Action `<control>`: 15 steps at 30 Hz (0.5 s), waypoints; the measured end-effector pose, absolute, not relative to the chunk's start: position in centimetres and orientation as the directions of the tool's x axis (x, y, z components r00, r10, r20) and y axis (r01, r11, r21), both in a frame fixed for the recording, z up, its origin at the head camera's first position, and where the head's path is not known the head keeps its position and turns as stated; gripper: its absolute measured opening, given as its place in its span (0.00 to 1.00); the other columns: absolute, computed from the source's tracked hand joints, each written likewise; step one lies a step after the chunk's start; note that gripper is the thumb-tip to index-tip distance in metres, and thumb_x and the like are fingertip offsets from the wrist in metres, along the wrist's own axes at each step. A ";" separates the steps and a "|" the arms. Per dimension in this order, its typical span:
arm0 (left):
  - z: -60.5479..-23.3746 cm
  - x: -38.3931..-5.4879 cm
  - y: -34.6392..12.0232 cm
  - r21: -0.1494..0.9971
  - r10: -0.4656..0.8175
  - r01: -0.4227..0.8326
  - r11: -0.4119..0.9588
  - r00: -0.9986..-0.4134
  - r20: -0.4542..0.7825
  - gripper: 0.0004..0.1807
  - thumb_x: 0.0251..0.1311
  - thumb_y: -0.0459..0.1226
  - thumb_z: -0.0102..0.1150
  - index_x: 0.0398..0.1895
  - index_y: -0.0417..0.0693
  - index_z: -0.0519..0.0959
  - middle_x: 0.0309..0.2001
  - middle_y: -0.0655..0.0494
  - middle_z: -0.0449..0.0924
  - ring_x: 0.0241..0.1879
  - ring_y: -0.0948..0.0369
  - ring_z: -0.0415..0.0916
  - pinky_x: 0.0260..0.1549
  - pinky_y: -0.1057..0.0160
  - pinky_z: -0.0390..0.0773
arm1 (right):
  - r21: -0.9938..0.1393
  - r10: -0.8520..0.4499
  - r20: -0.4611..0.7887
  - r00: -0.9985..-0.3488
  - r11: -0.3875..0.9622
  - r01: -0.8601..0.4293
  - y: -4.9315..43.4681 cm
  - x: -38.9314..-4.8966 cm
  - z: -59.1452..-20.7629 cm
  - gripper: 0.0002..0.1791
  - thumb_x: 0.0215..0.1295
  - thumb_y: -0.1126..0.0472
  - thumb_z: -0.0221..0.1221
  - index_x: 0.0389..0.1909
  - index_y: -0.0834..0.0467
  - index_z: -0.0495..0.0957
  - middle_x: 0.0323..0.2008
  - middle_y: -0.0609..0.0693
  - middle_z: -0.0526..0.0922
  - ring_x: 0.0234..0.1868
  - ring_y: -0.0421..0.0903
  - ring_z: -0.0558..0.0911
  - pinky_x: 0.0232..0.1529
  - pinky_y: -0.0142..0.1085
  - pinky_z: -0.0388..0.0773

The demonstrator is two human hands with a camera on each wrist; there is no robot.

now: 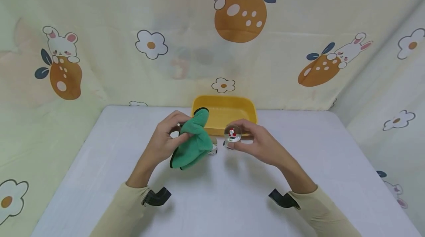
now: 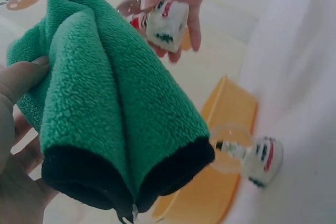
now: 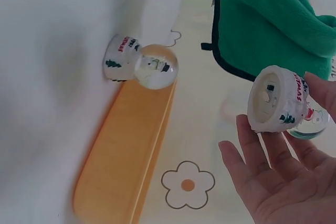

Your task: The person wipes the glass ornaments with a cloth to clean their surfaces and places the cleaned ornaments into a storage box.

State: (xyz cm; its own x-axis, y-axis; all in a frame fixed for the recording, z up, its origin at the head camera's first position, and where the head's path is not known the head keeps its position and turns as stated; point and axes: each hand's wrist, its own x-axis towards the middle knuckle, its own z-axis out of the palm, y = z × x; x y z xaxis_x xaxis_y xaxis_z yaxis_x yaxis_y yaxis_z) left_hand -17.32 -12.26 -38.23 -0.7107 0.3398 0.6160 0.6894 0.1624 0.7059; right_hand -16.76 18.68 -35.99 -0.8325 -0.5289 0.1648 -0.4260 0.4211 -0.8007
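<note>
White desk (image 1: 299,156), printed curtain (image 1: 116,75) behind. Left hand (image 1: 166,137) grips green cloth (image 1: 190,143); right hand (image 1: 262,143) pinches snow globe (image 1: 232,133), raised before yellow tray (image 1: 223,113). Risk: fingertip hold could slip, dropping globe; cloth sweep could topple second globe (image 3: 122,59) standing nearby.

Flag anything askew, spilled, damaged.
Nothing stands out: the clear round Santa globe and green fleecy cloth show no visible damage; the white-based snowman globe stands upright near the yellow rectangular tray; no spill visible.
</note>
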 end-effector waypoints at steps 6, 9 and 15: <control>-37.8 -17.3 -11.2 0.744 0.320 0.664 0.079 -0.723 0.612 0.13 0.64 0.24 0.63 0.49 0.43 0.80 0.46 0.52 0.78 0.48 0.59 0.74 0.43 0.61 0.83 | -0.810 -0.526 0.196 -0.828 0.389 -0.439 17.9 -16.7 -35.6 0.24 0.64 0.55 0.70 0.61 0.46 0.76 0.55 0.40 0.82 0.55 0.42 0.81 0.59 0.47 0.80; -37.7 -17.3 -10.6 0.768 0.294 0.638 0.059 -0.746 0.597 0.13 0.64 0.24 0.63 0.49 0.43 0.80 0.46 0.52 0.78 0.48 0.58 0.74 0.44 0.61 0.83 | -0.813 -0.514 0.225 -0.828 0.369 -0.450 17.4 -16.6 -35.3 0.25 0.65 0.56 0.69 0.62 0.46 0.76 0.55 0.40 0.81 0.55 0.43 0.80 0.58 0.46 0.81; -37.5 -17.1 -9.4 0.822 0.214 0.567 0.047 -0.810 0.546 0.13 0.65 0.28 0.64 0.51 0.46 0.80 0.47 0.55 0.79 0.47 0.55 0.76 0.42 0.60 0.81 | -0.805 -0.516 0.298 -0.803 0.316 -0.502 16.2 -16.3 -34.9 0.29 0.67 0.62 0.67 0.68 0.50 0.73 0.56 0.44 0.77 0.56 0.46 0.75 0.55 0.46 0.84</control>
State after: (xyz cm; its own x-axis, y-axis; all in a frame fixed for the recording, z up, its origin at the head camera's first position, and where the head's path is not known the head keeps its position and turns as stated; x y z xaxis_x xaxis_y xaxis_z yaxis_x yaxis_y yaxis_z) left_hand -17.07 -9.36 -37.46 -0.8098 0.2142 0.5463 0.5671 0.0470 0.8223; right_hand -16.34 16.23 -34.86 -0.8030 -0.5163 0.2978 -0.5018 0.3162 -0.8051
